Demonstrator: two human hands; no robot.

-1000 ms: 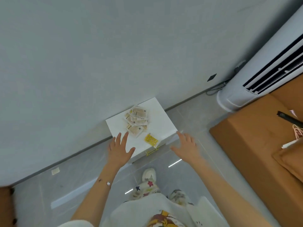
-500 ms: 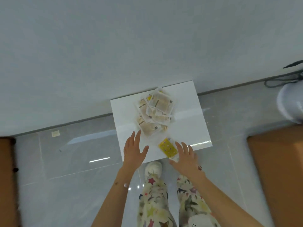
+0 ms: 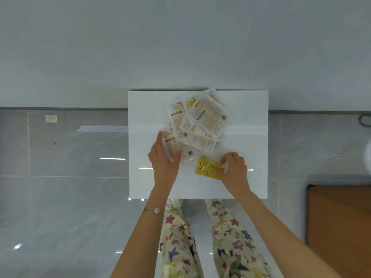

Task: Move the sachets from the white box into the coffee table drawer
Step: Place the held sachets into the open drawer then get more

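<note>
Pinching sachets (image 3: 200, 121) — left hand (image 3: 163, 159), right hand (image 3: 234, 169) (hovering before).

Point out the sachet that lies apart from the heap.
The yellow sachet, pinched by the right hand. It lies alone on the white box, nearer the person; the pale sachets overlap in one heap, which the left hand grips.

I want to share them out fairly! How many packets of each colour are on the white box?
Pale sachets: 5 showing, overlapped in a pile, maybe more underneath.
Yellow sachets: 2, one apart, pinched by the right hand, one corner peeking from the pile.
Total: 7 that show.
</note>
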